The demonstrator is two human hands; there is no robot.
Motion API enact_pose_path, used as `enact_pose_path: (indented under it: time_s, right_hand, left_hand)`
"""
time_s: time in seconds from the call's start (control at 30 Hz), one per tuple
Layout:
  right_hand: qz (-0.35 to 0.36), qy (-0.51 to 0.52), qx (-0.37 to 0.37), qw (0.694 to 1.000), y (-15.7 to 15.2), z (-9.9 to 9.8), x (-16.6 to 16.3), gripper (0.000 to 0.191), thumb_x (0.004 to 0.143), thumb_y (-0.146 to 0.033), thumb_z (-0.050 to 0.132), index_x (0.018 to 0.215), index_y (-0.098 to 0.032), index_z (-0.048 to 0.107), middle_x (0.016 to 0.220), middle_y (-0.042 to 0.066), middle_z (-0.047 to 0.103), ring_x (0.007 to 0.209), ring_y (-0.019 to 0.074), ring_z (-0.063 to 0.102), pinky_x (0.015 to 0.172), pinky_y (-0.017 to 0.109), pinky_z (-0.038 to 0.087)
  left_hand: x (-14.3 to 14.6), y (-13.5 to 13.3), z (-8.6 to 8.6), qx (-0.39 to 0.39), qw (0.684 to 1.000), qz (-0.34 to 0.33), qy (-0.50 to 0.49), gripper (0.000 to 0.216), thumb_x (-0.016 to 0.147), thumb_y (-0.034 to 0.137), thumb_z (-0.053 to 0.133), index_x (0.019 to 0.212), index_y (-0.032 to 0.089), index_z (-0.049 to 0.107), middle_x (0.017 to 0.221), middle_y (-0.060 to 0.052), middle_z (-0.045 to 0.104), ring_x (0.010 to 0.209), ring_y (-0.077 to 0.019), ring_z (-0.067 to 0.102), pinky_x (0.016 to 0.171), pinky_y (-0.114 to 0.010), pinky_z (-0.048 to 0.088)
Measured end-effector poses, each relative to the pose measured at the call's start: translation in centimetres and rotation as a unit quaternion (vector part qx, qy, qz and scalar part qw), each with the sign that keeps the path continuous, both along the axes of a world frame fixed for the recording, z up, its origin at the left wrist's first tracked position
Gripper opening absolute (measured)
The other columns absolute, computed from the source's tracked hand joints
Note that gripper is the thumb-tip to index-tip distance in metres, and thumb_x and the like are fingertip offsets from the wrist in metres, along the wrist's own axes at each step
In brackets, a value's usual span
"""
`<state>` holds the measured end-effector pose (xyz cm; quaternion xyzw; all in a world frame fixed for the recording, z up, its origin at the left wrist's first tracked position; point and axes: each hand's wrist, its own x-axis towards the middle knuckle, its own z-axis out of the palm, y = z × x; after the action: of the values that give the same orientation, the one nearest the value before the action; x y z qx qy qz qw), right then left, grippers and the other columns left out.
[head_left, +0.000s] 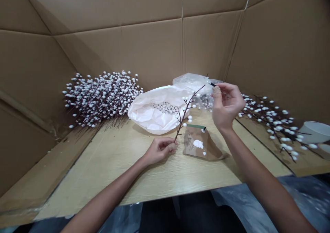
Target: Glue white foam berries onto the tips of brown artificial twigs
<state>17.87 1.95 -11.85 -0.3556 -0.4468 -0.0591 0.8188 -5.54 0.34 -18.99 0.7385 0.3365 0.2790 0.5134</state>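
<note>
My left hand [161, 150] is closed on the lower end of a thin dark twig [186, 111] that bears a few white beads and rises up to the right. My right hand [226, 104] is raised near the twig's top, its fingers pinched round a small dark-tipped stick [212, 84] and perhaps a bead. Just below, between the hands, lies a brown cardboard scrap [203, 147] with a blob of white glue [198, 144]. An open white plastic bag [152, 111] holds several loose white beads [166, 107].
A heap of finished beaded branches [101, 97] lies at the back left; more beaded branches [273, 121] lie at the right. A clear plastic bag [192, 81] sits behind. White bowls [316, 131] stand at the right edge. Cardboard walls [154, 47] enclose the wooden tabletop [154, 178].
</note>
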Motion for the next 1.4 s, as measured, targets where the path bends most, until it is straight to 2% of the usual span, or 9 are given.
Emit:
enact_pose_path:
  time_s: [0.5, 1.13, 1.4]
  right_hand:
    - [-0.022, -0.009, -0.026, 0.999, 0.57, -0.38, 0.33, 0.01, 0.083, -0.029, 0.061, 0.087, -0.019, 0.061, 0.084, 0.002, 0.061, 0.074, 0.0132, 0.06, 0.064, 0.028, 0.051]
    - [0.002, 0.006, -0.027, 1.0, 0.69, -0.51, 0.34, 0.012, 0.081, -0.029, 0.064, 0.084, -0.018, 0.063, 0.08, 0.002, 0.061, 0.072, 0.0136, 0.059, 0.063, 0.029, 0.052]
    - [-0.001, 0.009, -0.05, 0.999, 0.77, -0.58, 0.28, 0.014, 0.081, -0.032, 0.063, 0.084, -0.018, 0.063, 0.081, 0.002, 0.061, 0.071, 0.0137, 0.059, 0.062, 0.028, 0.05]
  left_hand:
    - [0.11, -0.14, 0.42, -0.026, 0.999, 0.015, -0.014, 0.026, 0.078, 0.032, 0.063, 0.084, 0.007, 0.067, 0.071, -0.004, 0.062, 0.061, -0.0108, 0.053, 0.059, -0.023, 0.042]
    - [0.29, -0.25, 0.7, -0.029, 0.999, 0.021, -0.017, 0.033, 0.075, 0.04, 0.067, 0.082, 0.008, 0.069, 0.074, -0.005, 0.064, 0.06, -0.0101, 0.053, 0.057, -0.022, 0.044]
    - [0.24, -0.24, 0.65, -0.025, 0.999, 0.019, -0.016, 0.034, 0.076, 0.042, 0.066, 0.082, 0.009, 0.069, 0.071, -0.005, 0.063, 0.06, -0.0109, 0.052, 0.058, -0.023, 0.043]
